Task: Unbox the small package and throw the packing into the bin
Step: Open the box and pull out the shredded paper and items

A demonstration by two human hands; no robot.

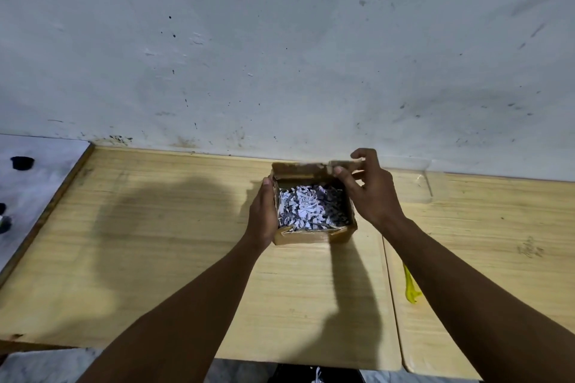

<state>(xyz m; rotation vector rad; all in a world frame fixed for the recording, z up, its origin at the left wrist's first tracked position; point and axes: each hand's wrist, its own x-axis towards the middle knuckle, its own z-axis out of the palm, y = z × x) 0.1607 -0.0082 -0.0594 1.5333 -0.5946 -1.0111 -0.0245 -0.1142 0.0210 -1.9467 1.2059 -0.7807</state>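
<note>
While seen from the head view only: small brown cardboard box (314, 235) sits on pale wooden tabletop (155, 242), far centre, close to grey scuffed wall (280, 40). Lies straight ahead of both hands, between them; roughly square, no clear long axis. Top open, back flap (298, 168) stood up toward wall. Filled with white shredded paper packing (308, 208); contents underneath hidden.

Left hand (264, 214) flat against box's left wall, fingers extended along it, bracing rather than curled. Right hand (370, 193) at far right corner, thumb and fingertips pinched on blurred flap edge, remaining fingers loosely curled above. Both equally near; right looks better placed to drop into shreds while left steadies.

No bin in view. Clear plastic sheet (423, 183) just right of box; yellow strip (410, 286) near right forearm.
</note>
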